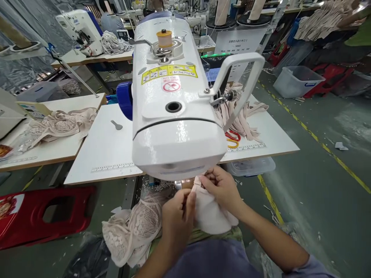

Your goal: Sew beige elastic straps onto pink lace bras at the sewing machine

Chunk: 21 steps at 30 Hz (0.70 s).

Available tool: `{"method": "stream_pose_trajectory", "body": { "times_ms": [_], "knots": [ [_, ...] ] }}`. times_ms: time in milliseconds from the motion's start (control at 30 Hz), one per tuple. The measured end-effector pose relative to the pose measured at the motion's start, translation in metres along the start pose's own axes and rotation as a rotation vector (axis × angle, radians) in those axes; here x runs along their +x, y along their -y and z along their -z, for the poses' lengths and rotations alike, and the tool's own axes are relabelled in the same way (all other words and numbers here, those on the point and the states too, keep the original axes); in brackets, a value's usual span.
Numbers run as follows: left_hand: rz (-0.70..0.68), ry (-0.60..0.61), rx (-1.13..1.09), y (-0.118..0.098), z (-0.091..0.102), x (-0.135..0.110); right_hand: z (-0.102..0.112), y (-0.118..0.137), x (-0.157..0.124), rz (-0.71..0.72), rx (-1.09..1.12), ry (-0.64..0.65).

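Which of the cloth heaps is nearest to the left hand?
The lacy heap just beside the left hand, off the tables; the other heaps lie farther away.

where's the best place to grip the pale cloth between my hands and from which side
Probably pinch the pale cloth at its narrow top, right hand from the right, left hand at its left edge; it's soft and widens below.

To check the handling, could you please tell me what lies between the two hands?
In the head view, the left hand and right hand hold pale fabric between them.
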<state>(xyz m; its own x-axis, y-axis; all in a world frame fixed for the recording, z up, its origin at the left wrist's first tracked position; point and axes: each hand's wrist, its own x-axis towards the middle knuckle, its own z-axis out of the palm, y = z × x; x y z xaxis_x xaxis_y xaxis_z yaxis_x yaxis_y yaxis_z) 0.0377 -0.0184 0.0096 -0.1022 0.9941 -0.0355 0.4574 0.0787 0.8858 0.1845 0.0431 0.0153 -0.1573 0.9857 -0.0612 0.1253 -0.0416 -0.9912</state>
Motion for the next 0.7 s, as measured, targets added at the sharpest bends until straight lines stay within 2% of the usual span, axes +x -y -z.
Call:
{"method": "stream_pose_trajectory", "body": {
  "times_ms": [67,200,300,467,700],
  "knots": [
    [-0.092,-0.049,0.14,0.008,0.006,0.001,0.003,0.001,0.015,0.032,-0.104,0.009],
    [-0.376,-0.133,0.439,0.016,0.016,0.008,0.008,0.005,0.042,0.133,-0.303,0.116],
    [-0.495,-0.194,0.595,0.015,0.021,0.014,0.009,0.012,0.055,0.199,-0.389,0.177],
    [-0.552,-0.197,0.744,0.015,0.024,0.018,0.006,0.012,0.065,0.229,-0.459,0.182],
    [-0.556,-0.169,0.737,0.019,0.024,0.017,0.004,0.004,0.069,0.264,-0.425,0.172]
  ]
}}
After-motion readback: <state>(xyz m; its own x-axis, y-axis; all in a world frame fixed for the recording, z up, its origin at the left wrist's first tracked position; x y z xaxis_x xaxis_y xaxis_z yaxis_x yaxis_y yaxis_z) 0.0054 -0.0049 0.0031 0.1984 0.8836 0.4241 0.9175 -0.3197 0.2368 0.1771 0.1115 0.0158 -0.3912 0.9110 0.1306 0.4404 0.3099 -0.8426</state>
